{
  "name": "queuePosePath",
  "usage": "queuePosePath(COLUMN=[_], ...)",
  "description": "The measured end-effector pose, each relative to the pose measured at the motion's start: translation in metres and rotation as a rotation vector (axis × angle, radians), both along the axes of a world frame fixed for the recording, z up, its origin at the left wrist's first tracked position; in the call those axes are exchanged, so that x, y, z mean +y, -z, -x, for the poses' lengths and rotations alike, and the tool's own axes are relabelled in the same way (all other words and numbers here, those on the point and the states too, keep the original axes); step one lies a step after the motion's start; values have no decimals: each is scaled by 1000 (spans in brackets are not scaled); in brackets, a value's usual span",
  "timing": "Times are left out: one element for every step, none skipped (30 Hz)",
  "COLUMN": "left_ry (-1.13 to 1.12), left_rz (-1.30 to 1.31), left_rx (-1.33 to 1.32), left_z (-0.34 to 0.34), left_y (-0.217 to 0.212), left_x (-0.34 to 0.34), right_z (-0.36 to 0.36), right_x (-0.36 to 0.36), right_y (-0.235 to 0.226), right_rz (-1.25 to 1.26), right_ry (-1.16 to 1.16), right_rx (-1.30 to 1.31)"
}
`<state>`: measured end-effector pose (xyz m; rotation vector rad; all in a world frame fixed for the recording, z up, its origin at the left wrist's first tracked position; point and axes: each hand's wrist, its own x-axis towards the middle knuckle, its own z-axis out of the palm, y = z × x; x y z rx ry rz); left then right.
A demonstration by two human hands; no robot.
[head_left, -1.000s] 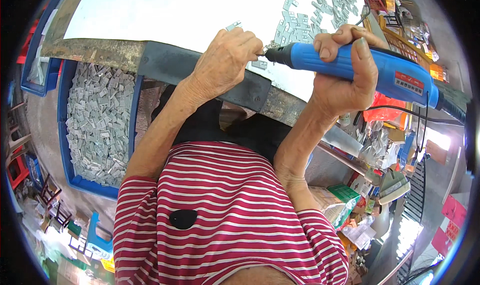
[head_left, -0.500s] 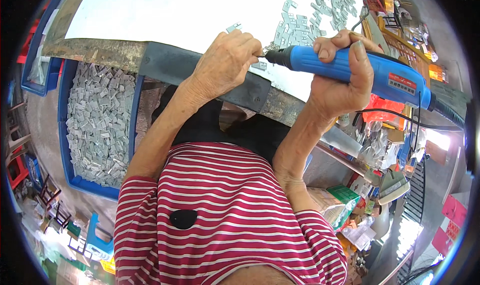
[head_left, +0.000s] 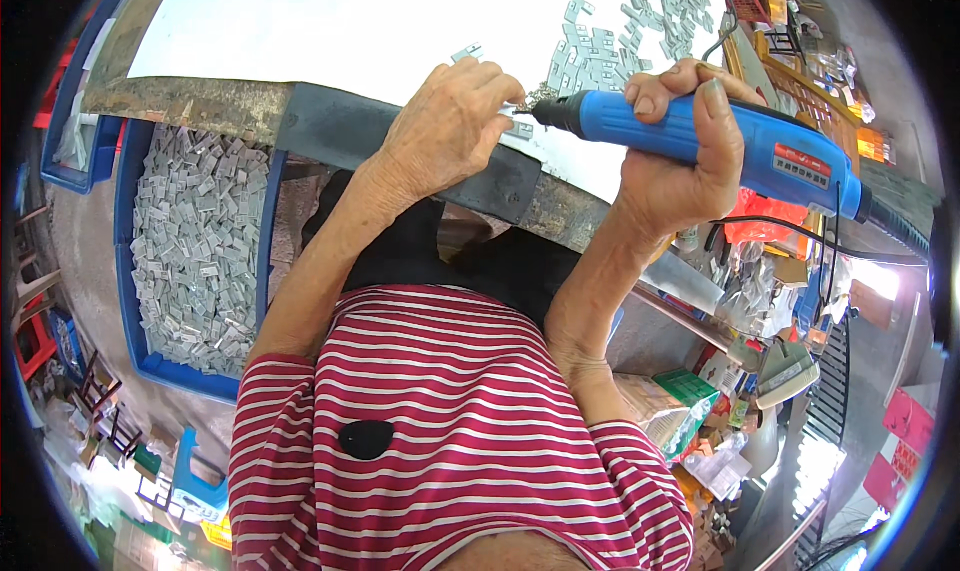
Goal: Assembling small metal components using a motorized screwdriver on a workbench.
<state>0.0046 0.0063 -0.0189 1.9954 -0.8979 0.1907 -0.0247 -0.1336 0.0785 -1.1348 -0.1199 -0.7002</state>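
Observation:
My right hand (head_left: 690, 141) is wrapped round a blue electric screwdriver (head_left: 740, 146), which lies level above the table with its black nose pointing left. At the thin tip, my left hand (head_left: 455, 121) is closed, thumb and index finger bent toward each other. What those fingers hold is too small to make out. Close by the nose is a little heap of tiny metal pieces (head_left: 541, 95). Beneath the tip lies a flat grey metal part (head_left: 520, 131), and another grey part (head_left: 467, 53) sits just beyond my left hand.
Many grey parts (head_left: 590, 61) spread over the white tabletop (head_left: 330, 31), piled at its far right. A dark strip (head_left: 340, 121) covers the near edge. At left stands a blue crate (head_left: 126, 271) full of similar parts. A black cable (head_left: 780, 226) hangs at right.
The index finger and thumb of my left hand have parted slightly at the screwdriver's tip. My right hand and the tool have shifted a touch left.

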Motion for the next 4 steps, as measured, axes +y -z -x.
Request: queuePosePath(left_ry=[-8, -9, -19, -27], left_rz=[-10, -10, -4, 2], left_rx=[8, 9, 8, 7], left_z=[0, 0, 0, 0], left_y=[0, 1, 1, 1], left_x=[0, 0, 0, 0], right_z=[2, 2, 1, -2], right_x=[-1, -1, -1, 0], right_y=[1, 1, 1, 2], right_rz=[54, 108, 64, 20], right_ry=[-9, -19, -20, -19], right_rx=[31, 63, 32, 1])
